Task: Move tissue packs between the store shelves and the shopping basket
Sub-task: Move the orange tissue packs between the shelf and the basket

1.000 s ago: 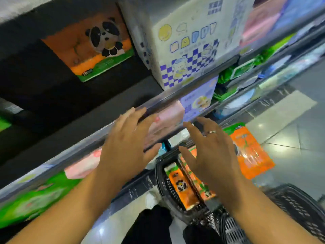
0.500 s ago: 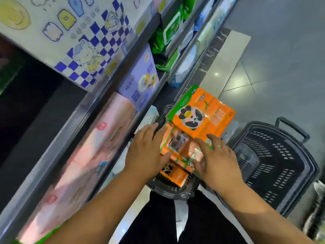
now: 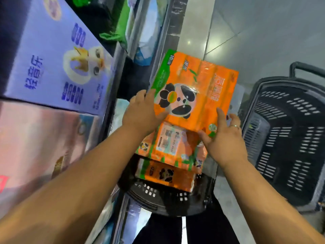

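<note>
Black basket (image 3: 167, 201) below fingers, more orange packs (image 3: 167, 175) stacked inside. Left hand (image 3: 142, 111) clamps left edge of orange panda tissue pack (image 3: 193, 88), right hand (image 3: 225, 138) grips lower right corner. Pack held above basket. Second basket (image 3: 290, 138) right of right fingers.

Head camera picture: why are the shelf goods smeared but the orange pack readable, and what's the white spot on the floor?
Head view: likely motion blur smears the pink pack; head view: the orange panda pack is sharper, its wrap glinting; head view: the floor spot looks like a reflected ceiling light.
</note>
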{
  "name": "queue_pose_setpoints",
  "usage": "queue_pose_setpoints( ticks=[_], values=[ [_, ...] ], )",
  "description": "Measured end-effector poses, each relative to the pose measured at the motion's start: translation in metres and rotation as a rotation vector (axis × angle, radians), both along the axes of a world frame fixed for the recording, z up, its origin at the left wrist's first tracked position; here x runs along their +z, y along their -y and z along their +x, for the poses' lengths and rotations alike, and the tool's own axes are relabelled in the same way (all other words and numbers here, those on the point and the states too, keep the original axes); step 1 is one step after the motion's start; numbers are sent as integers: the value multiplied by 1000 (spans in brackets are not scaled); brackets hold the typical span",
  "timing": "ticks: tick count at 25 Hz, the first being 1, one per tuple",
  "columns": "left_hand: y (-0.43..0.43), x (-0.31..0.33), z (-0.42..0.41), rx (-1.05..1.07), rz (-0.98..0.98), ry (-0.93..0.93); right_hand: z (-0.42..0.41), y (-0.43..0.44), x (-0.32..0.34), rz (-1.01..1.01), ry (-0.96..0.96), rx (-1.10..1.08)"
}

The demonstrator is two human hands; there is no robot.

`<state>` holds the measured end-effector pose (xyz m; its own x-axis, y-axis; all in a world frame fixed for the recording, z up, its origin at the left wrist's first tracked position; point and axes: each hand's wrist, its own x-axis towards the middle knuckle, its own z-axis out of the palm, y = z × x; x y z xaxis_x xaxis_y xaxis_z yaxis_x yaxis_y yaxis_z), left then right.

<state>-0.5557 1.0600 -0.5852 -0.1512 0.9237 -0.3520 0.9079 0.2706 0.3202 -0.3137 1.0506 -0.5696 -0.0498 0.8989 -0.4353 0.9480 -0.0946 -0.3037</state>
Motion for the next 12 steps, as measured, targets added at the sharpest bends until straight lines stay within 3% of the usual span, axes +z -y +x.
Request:
queue_pose_setpoints(
  ticks=[5,12],
  values=[
    [-18,-47,7,212,-90,197,-4,-22,-52,-91,-108,-134],
    [23,-39,25,267,-39,152,4,-6,-46,-44,-202,-147]
  ],
)
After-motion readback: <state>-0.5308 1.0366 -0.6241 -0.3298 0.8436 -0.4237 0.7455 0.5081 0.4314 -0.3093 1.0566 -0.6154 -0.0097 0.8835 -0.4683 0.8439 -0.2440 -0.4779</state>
